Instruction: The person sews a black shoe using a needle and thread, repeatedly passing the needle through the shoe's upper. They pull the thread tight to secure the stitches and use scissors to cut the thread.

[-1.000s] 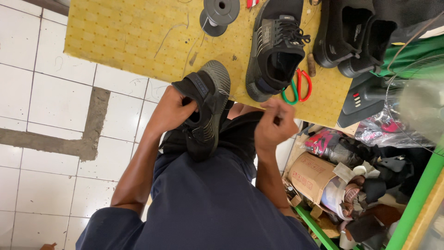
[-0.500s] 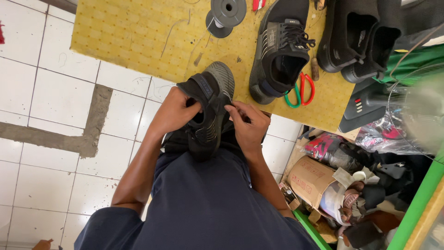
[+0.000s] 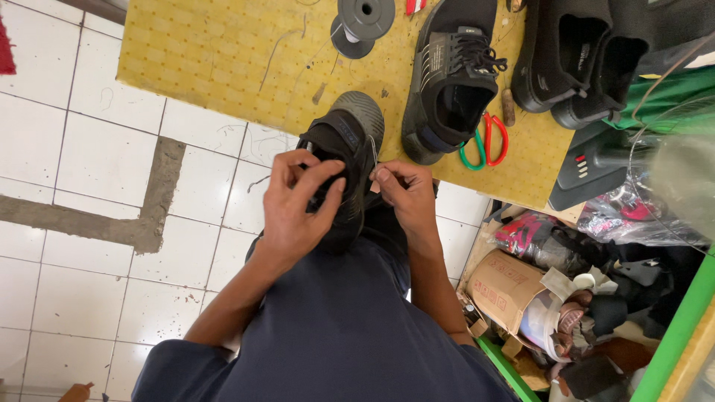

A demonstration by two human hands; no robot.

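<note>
Shoe (image 3: 348, 141) rests on the lap, toe over the mat (image 3: 223, 59). Left hand (image 3: 298, 205) grips it, fingers curled; right hand (image 3: 406, 190) pinches thread (image 3: 372, 151).

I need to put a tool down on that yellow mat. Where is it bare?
The yellow mat is bare on its left stretch, from its left edge to the thread spool. It is crowded to the right: laced black sneaker, scissors, pair of black shoes.

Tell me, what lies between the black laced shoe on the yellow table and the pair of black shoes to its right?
In the head view, scissors with one red and one green handle lie there.
</note>
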